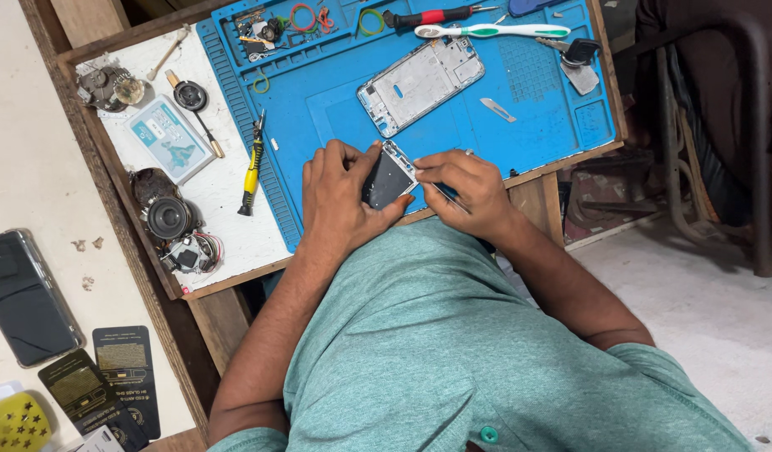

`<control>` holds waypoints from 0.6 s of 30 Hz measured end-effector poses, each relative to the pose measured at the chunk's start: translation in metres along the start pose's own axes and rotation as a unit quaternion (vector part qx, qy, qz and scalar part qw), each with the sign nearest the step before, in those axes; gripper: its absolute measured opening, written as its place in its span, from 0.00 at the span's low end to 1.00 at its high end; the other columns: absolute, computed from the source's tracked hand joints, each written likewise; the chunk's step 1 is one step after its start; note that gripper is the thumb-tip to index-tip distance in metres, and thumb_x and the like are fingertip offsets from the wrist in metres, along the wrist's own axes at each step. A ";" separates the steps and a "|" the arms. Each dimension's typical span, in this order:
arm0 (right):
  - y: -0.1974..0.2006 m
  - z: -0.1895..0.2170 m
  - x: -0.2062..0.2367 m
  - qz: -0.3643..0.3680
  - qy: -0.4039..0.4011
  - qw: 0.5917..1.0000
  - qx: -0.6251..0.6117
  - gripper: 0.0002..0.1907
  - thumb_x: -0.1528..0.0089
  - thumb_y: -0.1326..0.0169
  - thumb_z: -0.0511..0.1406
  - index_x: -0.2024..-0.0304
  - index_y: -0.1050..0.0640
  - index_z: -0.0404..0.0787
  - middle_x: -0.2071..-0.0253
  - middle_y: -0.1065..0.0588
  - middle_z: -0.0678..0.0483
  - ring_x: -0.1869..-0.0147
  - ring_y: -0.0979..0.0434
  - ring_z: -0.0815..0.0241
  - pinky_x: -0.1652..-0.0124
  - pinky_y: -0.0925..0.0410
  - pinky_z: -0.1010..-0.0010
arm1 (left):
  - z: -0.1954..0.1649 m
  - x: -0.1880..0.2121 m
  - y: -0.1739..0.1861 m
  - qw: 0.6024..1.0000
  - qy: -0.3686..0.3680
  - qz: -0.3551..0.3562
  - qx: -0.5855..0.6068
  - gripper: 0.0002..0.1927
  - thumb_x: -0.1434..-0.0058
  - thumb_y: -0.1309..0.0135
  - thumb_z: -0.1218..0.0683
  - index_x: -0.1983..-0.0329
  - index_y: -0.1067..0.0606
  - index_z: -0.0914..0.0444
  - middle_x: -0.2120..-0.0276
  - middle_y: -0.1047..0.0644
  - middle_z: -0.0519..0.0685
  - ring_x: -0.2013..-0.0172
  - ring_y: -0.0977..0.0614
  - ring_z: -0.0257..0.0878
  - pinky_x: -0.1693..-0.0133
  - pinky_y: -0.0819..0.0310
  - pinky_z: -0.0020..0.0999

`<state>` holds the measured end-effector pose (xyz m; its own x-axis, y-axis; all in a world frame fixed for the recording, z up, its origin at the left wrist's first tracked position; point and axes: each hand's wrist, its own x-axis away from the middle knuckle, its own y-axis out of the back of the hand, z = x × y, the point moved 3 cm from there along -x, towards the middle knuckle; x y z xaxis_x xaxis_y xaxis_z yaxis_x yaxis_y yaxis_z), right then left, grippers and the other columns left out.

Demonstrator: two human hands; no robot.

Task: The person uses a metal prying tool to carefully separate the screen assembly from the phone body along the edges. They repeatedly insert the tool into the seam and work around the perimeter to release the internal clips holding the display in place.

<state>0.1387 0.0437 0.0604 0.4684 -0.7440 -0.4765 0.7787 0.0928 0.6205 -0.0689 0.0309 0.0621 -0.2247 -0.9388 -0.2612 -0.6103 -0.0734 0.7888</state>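
**My hands on an opened phone at the near edge of a blue repair mat**

I look down past my teal shirt at a white worktop (227, 209) framed in wood. Most of it is covered by a large blue silicone repair mat (336, 92) with ridged borders and small trays along its far side.

At the mat's near edge lies a small opened phone body with a dark inner face and a pale rim (388, 177). My left hand (340, 197) curls around its left side, thumb under its near edge, fingers closed on it. My right hand (465, 188) presses its fingertips against the phone's right corner and pinches a thin dark tool (447, 195), whose tip I cannot make out.

Beyond the phone, near the mat's middle, rests a separate silver-white phone frame (419, 84), tilted. Farther back lie a white and green toothbrush (491, 31) and a red-handled screwdriver (428, 16). A yellow-handled screwdriver (252, 167) sits on the mat's left border. Left of the mat, on the bare worktop, are a round black speaker (168, 218) and a pale blue card packet (170, 138).
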 end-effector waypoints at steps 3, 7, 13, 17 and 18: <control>0.001 0.004 0.002 0.008 0.023 0.999 0.038 0.07 0.40 0.37 0.28 0.59 0.18 0.36 0.54 0.19 0.49 0.54 0.16 0.58 0.57 0.23 0.71 | 0.001 0.000 -0.001 1.000 0.001 -0.001 -0.003 0.42 0.55 0.27 0.35 0.43 0.20 0.66 0.60 0.33 0.49 0.59 0.31 0.42 0.57 0.39 0.41; 0.000 0.009 0.003 0.023 0.066 0.992 0.107 0.07 0.42 0.35 0.29 0.61 0.18 0.36 0.53 0.19 0.50 0.56 0.17 0.58 0.59 0.25 0.70 | 0.002 0.000 -0.003 1.000 -0.003 0.000 -0.009 0.42 0.55 0.27 0.35 0.43 0.20 0.66 0.61 0.33 0.49 0.59 0.31 0.42 0.57 0.39 0.41; 0.000 0.012 0.003 0.017 0.089 0.987 0.131 0.09 0.43 0.34 0.30 0.60 0.18 0.36 0.53 0.20 0.50 0.56 0.17 0.58 0.60 0.25 0.71 | 0.001 0.001 -0.003 1.000 -0.004 -0.003 -0.010 0.42 0.54 0.27 0.35 0.43 0.20 0.65 0.60 0.33 0.49 0.59 0.31 0.42 0.57 0.38 0.41; 0.000 0.012 0.001 0.028 0.081 0.988 0.131 0.08 0.42 0.33 0.30 0.62 0.18 0.37 0.54 0.20 0.52 0.56 0.17 0.60 0.60 0.26 0.72 | 0.001 0.001 -0.002 1.000 -0.003 -0.002 -0.009 0.42 0.55 0.27 0.35 0.43 0.20 0.65 0.60 0.32 0.49 0.59 0.31 0.42 0.57 0.38 0.41; 0.000 0.011 0.001 0.032 0.080 0.988 0.132 0.07 0.42 0.33 0.30 0.62 0.18 0.37 0.54 0.20 0.53 0.56 0.18 0.60 0.60 0.26 0.72 | 0.001 0.001 -0.002 1.000 -0.003 -0.002 -0.009 0.42 0.55 0.27 0.35 0.43 0.20 0.65 0.60 0.32 0.50 0.59 0.31 0.43 0.57 0.38 0.42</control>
<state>0.1346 0.0355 0.0673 0.5892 -0.6265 -0.5103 0.6197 -0.0549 0.7829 -0.0686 0.0306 0.0595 -0.2276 -0.9363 -0.2673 -0.5980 -0.0822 0.7973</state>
